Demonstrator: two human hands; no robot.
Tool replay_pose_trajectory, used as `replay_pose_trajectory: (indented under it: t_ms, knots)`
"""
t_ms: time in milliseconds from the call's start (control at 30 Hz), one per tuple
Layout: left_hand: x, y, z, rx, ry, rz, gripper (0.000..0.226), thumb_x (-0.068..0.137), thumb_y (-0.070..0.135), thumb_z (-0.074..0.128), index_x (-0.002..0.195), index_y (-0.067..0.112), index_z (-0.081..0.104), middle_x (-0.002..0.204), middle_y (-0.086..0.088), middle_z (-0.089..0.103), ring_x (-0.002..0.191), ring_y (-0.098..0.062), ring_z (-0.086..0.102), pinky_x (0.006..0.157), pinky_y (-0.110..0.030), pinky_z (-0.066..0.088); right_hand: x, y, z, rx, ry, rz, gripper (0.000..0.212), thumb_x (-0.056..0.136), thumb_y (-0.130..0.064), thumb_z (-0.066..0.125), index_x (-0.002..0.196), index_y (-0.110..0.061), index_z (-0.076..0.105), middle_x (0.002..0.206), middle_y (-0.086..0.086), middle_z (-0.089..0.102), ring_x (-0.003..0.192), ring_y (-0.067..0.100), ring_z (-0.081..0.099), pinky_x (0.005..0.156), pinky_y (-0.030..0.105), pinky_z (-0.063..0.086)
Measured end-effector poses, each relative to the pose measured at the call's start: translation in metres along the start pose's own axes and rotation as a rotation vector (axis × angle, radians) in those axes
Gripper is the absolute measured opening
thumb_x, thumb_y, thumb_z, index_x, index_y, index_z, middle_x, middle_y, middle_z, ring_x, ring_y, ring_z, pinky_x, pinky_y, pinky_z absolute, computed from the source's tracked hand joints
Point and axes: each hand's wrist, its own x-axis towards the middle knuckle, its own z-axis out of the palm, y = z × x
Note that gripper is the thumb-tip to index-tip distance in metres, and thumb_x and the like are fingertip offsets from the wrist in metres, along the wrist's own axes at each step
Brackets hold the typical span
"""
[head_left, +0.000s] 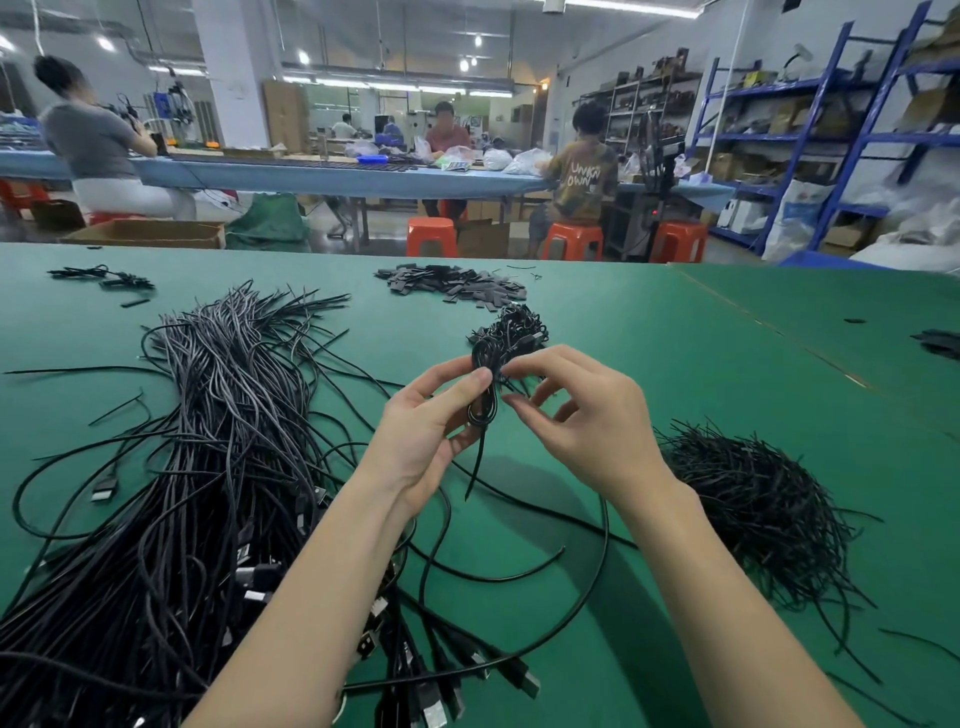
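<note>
Green table (727, 364), matte and flat-surfaced, with a straight seam running diagonally across its right part. At left, the largest mass: a cable bundle (218, 415) of long, round, slightly glossy black leads lying roughly parallel, fanning to loose ends at the far side and ending nearer the camera in rectangular metal-tipped plugs (527, 680). At right, a heap of ties (753, 499), thin, stiff, wiry black strands bristling outward in a rounded mound. At the far centre, a low scatter of flat pieces (457, 283), small dark matte rectangles. Just behind the hands, a small pile of wound coils (514, 330), tangled and knotted in look. Above the table's middle, between the bundle and the ties, the coiled cable (483, 400) is held upright as a narrow oval loop, one free end hanging down from it. The left hand (431, 436) grips the coil, fingers curled behind it and thumb pressed on its top. The right hand (587, 421), fingers bent, pinches the coil's right edge with thumb and forefinger; whether a tie lies between them is too small to tell.
</note>
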Motion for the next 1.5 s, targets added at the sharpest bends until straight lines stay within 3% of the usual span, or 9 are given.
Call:
replay_pose_trajectory:
  t_ms: [167,400,733,933,1067,1200,1267,1333,1500]
  knots:
    - [0.000,0.000,0.000,0.004,0.001,0.003,0.018,0.068,0.021,0.080,0.085,0.024,0.078,0.079,0.001,0.072,0.066,-0.009,0.063,0.067,-0.025,0.051,0.000,-0.006,0.002,0.053,0.064,0.068,0.005,0.090,-0.024,0.077,0.092,-0.023,0.081,0.087,-0.014,0.075,0.066,0.006,0.067,0.056,0.023,0.051]
    - [-0.002,-0.001,0.005,0.034,-0.051,0.055,0.032,0.069,0.019,0.079,0.101,0.016,0.072,0.089,-0.005,0.077,0.074,-0.010,0.071,0.062,-0.018,0.053,0.009,-0.014,-0.003,1.618,-0.285,1.407,0.021,0.065,-0.008,0.080,0.085,-0.008,0.072,0.070,-0.001,0.068,0.049,0.005,0.063,0.033,0.010,0.035]
    - [0.001,-0.002,-0.003,0.005,0.030,-0.008,0.020,0.070,0.018,0.080,0.090,0.021,0.078,0.082,0.001,0.073,0.067,-0.009,0.064,0.065,-0.023,0.050,0.000,0.000,-0.001,0.054,-0.093,0.159,0.027,0.086,-0.023,0.077,0.105,-0.038,0.065,0.096,-0.020,0.068,0.059,0.008,0.064,0.064,0.028,0.055]
    - [0.003,-0.002,-0.005,0.003,0.016,-0.019,0.017,0.068,0.021,0.081,0.085,0.025,0.080,0.081,0.002,0.072,0.067,-0.009,0.064,0.067,-0.024,0.050,-0.005,-0.003,0.005,-0.058,0.079,-0.034,0.007,0.090,-0.032,0.076,0.095,-0.028,0.074,0.094,-0.018,0.069,0.060,0.003,0.061,0.054,0.026,0.050]
    - [0.003,-0.004,-0.004,0.014,0.003,0.027,0.018,0.067,0.021,0.080,0.085,0.025,0.080,0.084,0.002,0.075,0.069,-0.006,0.066,0.068,-0.021,0.051,-0.002,-0.008,0.014,0.185,0.095,0.214,0.006,0.089,-0.025,0.077,0.083,-0.023,0.077,0.079,-0.016,0.072,0.061,0.006,0.064,0.056,0.011,0.042]
    - [0.003,-0.006,-0.001,0.082,0.004,0.120,0.028,0.061,0.026,0.083,0.089,0.024,0.079,0.097,-0.001,0.078,0.086,-0.008,0.070,0.085,-0.026,0.051,0.007,-0.011,0.010,1.449,-0.232,1.285,0.012,0.077,-0.004,0.079,0.077,-0.009,0.068,0.071,0.003,0.066,0.050,0.008,0.060,0.037,0.013,0.040]
    - [0.002,-0.008,0.001,0.115,0.004,0.134,0.036,0.061,0.025,0.084,0.096,0.020,0.077,0.101,-0.005,0.077,0.093,-0.013,0.071,0.090,-0.031,0.051,0.003,-0.009,0.009,1.916,-0.274,1.529,0.029,0.064,0.009,0.085,0.080,-0.004,0.066,0.068,0.004,0.061,0.046,0.009,0.058,0.033,0.011,0.039]
    - [0.003,-0.009,0.002,0.092,0.023,0.121,0.037,0.063,0.024,0.083,0.099,0.018,0.075,0.100,-0.006,0.077,0.092,-0.017,0.072,0.088,-0.031,0.053,0.004,-0.013,0.010,1.881,-0.277,1.467,0.028,0.068,0.001,0.087,0.085,-0.005,0.066,0.070,0.004,0.062,0.049,0.012,0.061,0.037,0.012,0.044]
    - [0.009,-0.013,-0.001,0.016,0.161,0.137,0.021,0.082,0.011,0.078,0.095,0.016,0.062,0.084,-0.005,0.077,0.069,-0.013,0.070,0.071,-0.024,0.056,0.006,-0.018,0.022,0.957,-0.114,0.941,0.021,0.092,-0.027,0.073,0.109,-0.017,0.067,0.107,0.004,0.073,0.093,0.014,0.073,0.086,0.035,0.061]
